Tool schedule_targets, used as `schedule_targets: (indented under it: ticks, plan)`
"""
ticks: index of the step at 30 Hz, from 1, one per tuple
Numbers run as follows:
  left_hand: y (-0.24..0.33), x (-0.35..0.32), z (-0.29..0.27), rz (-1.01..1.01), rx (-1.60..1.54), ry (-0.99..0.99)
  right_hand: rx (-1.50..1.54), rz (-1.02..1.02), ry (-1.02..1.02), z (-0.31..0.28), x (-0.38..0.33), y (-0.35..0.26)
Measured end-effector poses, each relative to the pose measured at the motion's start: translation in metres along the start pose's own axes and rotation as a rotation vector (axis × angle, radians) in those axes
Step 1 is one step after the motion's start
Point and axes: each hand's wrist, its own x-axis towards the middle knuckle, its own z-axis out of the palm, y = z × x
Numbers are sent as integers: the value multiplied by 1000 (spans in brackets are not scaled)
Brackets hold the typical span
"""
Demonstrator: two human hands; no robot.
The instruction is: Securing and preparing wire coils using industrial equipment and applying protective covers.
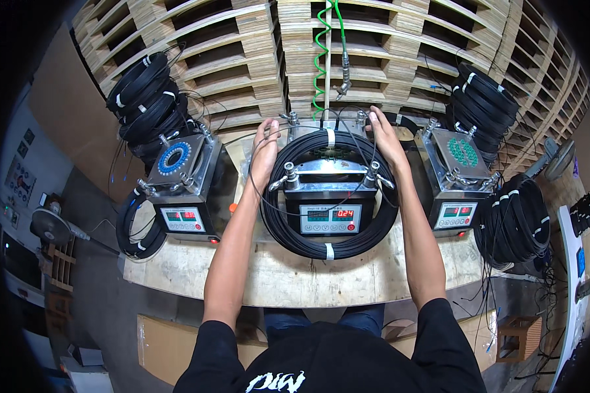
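Observation:
A large coil of black cable (279,226), bound with white tape, surrounds the front of the middle machine (333,226). My left hand (266,149) is at the coil's upper left side, fingers extended and slightly curled, with a thin cable strand running by them. On the opposite side, my right hand (387,139) has its fingers stretched out beside the machine's far corner. Both hands look open; whether the palms press on the coil is hard to tell. A loose cable strand loops over the machine's metal top plate (328,168).
To the left stands a machine with a blue ring of parts (174,159); to the right, one with green parts (463,152). Stacked cable coils (144,98) and more coils (482,101) flank them. A green spiral air hose (320,59) hangs before wooden pallets (367,46).

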Motion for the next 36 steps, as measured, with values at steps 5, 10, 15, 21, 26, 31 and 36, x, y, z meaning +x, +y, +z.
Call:
schedule_targets:
  ticks: [5,10,15,21,26,31,36]
  plan:
    - [0,2,-6,53,-72,-140,115,35,45,5,-12,-24]
    - [-8,13,-19,148,86,-294,78,52,48,7,-12,-25]
    - [-2,8,1,78,93,-153,-135,-86,33,-5,4,12]
    - [-5,5,-4,124,112,17,-4,-27,-28,5,-2,-7]
    - [15,-11,1,17,13,-70,110,-8,70,6,-17,-29]
    - [1,5,-12,114,105,-252,7,0,105,7,-13,-21]
    - [-16,21,-1,212,85,-179,-128,-48,101,-4,1,4]
